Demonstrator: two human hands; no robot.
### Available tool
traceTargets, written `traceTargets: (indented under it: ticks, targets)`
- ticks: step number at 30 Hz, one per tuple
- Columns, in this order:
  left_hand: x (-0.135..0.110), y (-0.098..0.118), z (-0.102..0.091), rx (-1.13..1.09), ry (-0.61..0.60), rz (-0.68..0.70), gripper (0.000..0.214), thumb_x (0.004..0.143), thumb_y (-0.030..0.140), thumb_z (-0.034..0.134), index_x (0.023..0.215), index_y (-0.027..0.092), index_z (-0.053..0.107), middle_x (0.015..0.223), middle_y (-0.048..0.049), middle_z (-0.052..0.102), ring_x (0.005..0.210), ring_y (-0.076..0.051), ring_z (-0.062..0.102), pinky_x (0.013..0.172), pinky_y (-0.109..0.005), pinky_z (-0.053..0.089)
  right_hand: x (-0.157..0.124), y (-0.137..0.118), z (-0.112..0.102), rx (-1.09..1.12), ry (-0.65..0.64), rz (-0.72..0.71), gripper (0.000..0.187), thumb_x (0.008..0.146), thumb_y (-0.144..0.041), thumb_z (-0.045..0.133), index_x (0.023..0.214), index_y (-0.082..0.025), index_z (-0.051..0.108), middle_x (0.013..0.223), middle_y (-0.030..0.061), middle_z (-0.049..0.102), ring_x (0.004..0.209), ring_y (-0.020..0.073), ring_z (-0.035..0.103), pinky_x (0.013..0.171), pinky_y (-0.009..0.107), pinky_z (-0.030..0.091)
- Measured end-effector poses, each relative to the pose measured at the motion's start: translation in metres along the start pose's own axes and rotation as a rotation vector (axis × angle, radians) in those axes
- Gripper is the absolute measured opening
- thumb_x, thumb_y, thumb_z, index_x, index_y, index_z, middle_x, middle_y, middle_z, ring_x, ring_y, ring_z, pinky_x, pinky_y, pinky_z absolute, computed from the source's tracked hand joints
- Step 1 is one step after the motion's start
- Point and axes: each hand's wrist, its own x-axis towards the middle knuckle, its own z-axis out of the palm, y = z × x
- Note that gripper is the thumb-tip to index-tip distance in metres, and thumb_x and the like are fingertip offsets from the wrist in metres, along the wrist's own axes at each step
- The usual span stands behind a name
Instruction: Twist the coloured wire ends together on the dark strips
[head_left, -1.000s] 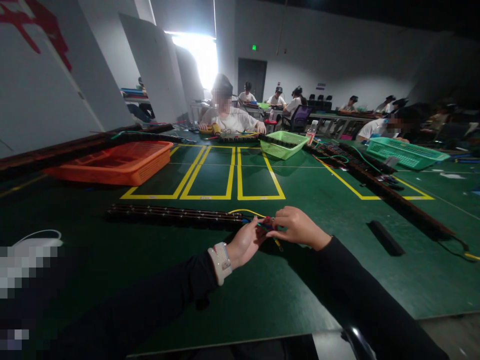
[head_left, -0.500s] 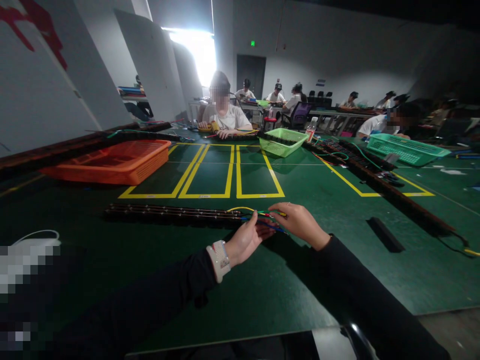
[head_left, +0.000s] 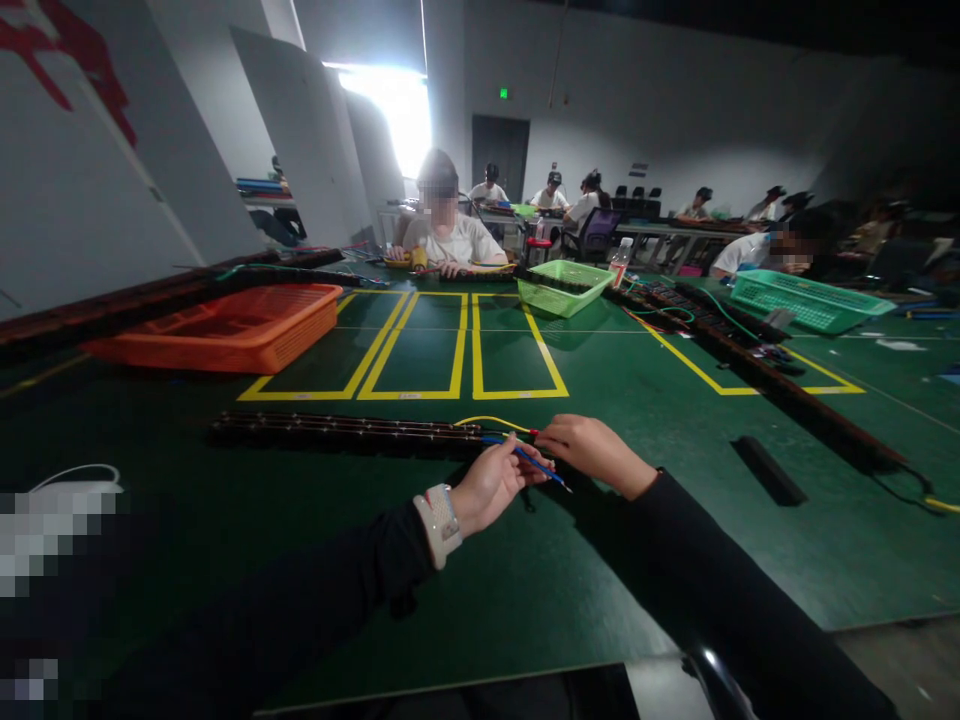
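A long dark strip with rows of shiny spots lies across the table, and wires come out of its right end. My left hand, palm up just past that end, has its thumb over a blue wire. The bare tip of this wire sticks out beyond the fingers. To the right, my right hand is closed with its fingertips at the red end of a yellow wire, which arches up from the strip. Its fingers partly hide the other wires.
Yellow tape frames mark the green table. An orange basket stands left, a light green basket ahead, a teal basket at right. A short black bar lies beside a long strip. A co-worker sits opposite.
My right hand has moved slightly down, and its fingers have closed at the red wire end. The blue wire now slants further down across my left fingers, apart from the other wires.
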Motion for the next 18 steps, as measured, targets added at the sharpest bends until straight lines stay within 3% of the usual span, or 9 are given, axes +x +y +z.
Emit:
traceTargets:
  ticks: [4,9,14,18]
  targets:
    - [0.0,0.0,0.0,-0.039,0.034,0.0,0.031,0.091,0.029,0.043,0.076,0.009,0.062,0.075,-0.0101,0.066,0.074,-0.018,0.064,0.081,-0.035,0.047,-0.006,-0.006,-0.013,0.033,0.192,-0.114,0.033,0.092,-0.041,0.044,0.091,-0.017,0.066,0.077,0.0067,0.062,0.073,0.0155,0.057,0.066,0.026,0.039]
    - [0.001,0.001,0.0,-0.065,0.037,-0.04,0.032,0.089,0.034,0.047,0.086,0.009,0.066,0.078,-0.0106,0.068,0.077,-0.018,0.064,0.08,-0.031,0.047,-0.01,-0.02,-0.018,-0.012,0.103,-0.332,0.045,0.083,-0.055,0.052,0.106,-0.018,0.063,0.078,0.0067,0.065,0.074,0.0175,0.059,0.067,0.028,0.039]
    - [0.003,0.001,-0.001,-0.103,0.033,-0.011,0.029,0.09,0.032,0.046,0.086,0.009,0.064,0.082,-0.0105,0.068,0.078,-0.016,0.063,0.085,-0.03,0.046,-0.007,-0.018,-0.011,0.004,0.0,-0.254,0.034,0.089,-0.029,0.048,0.122,-0.022,0.055,0.09,0.0049,0.067,0.076,0.0145,0.061,0.067,0.025,0.04]
    - [0.0,0.0,0.001,0.021,-0.038,-0.014,0.034,0.09,0.037,0.044,0.087,0.009,0.062,0.08,-0.0126,0.068,0.077,-0.018,0.066,0.083,-0.035,0.048,-0.007,-0.009,-0.008,-0.027,0.002,-0.151,0.032,0.091,-0.02,0.044,0.119,-0.025,0.059,0.086,0.0027,0.063,0.072,0.0119,0.059,0.061,0.022,0.039]
